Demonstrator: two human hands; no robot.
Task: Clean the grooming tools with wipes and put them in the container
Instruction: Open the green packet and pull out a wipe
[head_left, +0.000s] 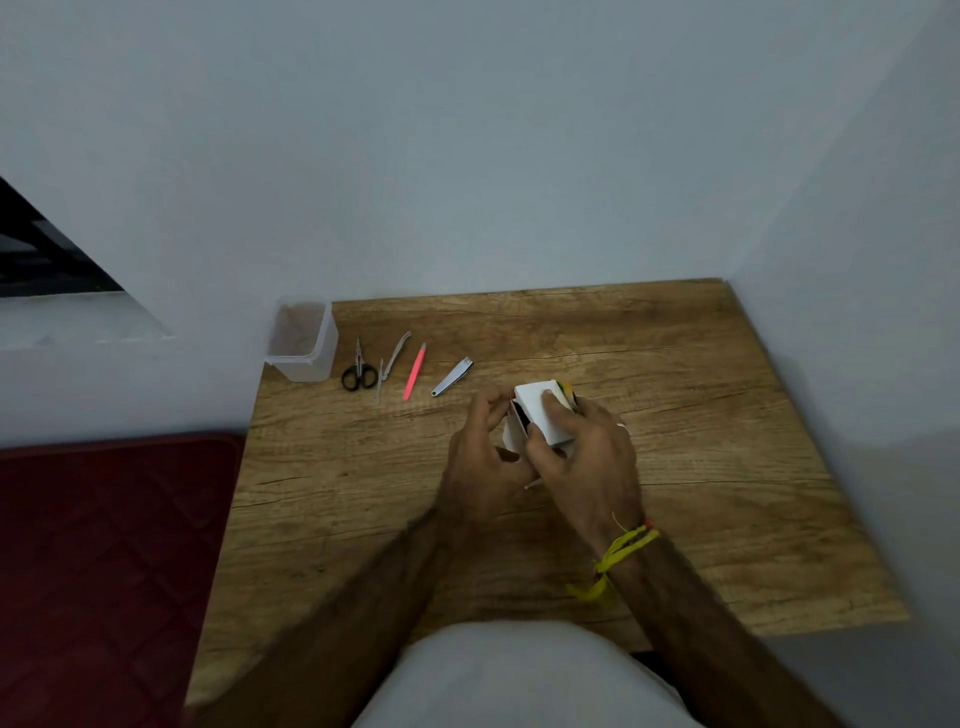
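White cardboard box (540, 415) – both hands grip; wood-grain table (675, 467).

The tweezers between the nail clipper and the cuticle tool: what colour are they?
The tweezers are bright pink, seen in the head view.

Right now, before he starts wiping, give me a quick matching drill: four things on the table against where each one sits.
Things:
1. container
2. scissors
3. nail clipper
4. white box

Places:
A. held in both hands
B. far left corner of the table, by the wall
C. just right of the container
D. right of the pink tool, nearest the hands

Pairs: 1-B, 2-C, 3-D, 4-A. The left hand and right hand both grip the box above the table.
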